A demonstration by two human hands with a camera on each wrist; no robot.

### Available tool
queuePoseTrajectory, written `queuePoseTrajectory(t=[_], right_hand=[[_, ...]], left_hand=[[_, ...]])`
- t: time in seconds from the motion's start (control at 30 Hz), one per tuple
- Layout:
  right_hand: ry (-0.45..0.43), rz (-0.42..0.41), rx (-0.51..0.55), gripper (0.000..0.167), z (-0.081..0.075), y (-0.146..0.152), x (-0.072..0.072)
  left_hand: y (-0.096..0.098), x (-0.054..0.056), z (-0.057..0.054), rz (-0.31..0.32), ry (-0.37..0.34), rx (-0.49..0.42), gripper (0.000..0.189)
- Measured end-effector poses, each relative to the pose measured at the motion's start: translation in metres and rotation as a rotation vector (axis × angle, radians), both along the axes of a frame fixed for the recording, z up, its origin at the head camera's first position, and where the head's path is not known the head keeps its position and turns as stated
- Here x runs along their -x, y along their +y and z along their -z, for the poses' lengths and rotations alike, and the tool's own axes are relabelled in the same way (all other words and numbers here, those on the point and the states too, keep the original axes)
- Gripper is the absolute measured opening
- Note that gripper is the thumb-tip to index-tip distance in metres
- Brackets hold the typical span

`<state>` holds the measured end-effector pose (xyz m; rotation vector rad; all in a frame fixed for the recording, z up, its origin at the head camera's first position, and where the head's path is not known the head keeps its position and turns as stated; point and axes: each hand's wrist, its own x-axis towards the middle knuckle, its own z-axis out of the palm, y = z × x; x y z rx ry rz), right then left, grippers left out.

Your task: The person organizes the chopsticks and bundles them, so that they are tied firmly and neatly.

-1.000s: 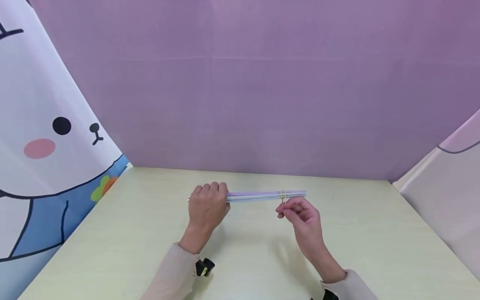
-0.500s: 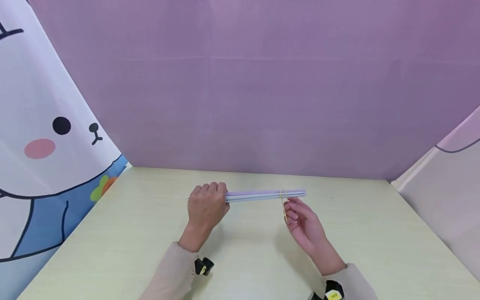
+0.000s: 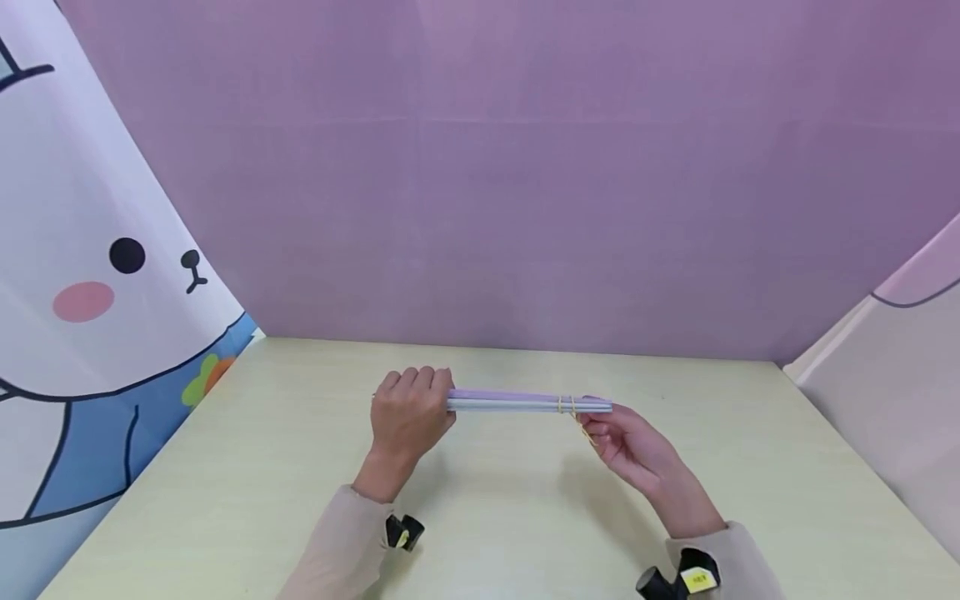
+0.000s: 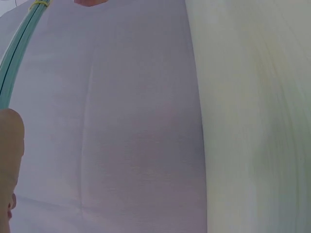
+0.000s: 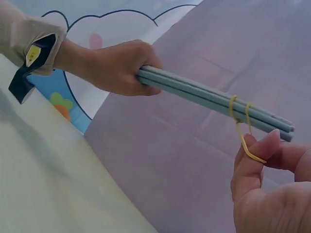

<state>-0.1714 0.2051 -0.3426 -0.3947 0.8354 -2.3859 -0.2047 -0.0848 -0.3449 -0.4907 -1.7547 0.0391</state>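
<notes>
My left hand grips one end of a bundle of thin, straight pastel purple and blue sticks, held level above the table. Near the bundle's right end, a yellow rubber band goes round the sticks in two places. A loop of it hangs below them. My right hand is just under that end, thumb and fingers pinching the loop, as the right wrist view shows. One fingertip reaches up behind the sticks in the head view. The far left end of the bundle is mostly hidden inside my left fist.
Below the hands spreads a pale wood-look table. A purple cloth rises along its back edge. To the left hangs a cartoon-printed cloth, and to the right a whitish one. Dark devices are strapped to both wrists.
My right hand has shifted right toward the stick ends and turned, drawing the band's loop down and to the right. The bundle has dipped slightly at its right end. My left hand keeps its grip.
</notes>
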Motion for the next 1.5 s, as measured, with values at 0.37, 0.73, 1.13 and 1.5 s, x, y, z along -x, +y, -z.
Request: queuePoseTrajectory(t=[0.37,0.73,1.13,1.5], right_hand=[[0.005,0.138,-0.299,0.015,-0.007,0.017,0.001],[0.109,0.354,-0.502,0.015,-0.018,0.023,-0.003],[0.421,0.73,-1.17,0.019,-0.037,0.008,-0.015],[0.523,0.832,-1.422,0.014,-0.035,0.005,-0.016]], left_hand=[[-0.004,0.004,0.0,0.03,0.072,0.137,0.031],[0.005,0.001,0.005,0.036,0.017,0.131,0.032],[0.009,-0.004,0.007,0.0,0.027,0.147,0.033],[0.014,-0.002,0.012,0.035,0.041,0.174,0.032]])
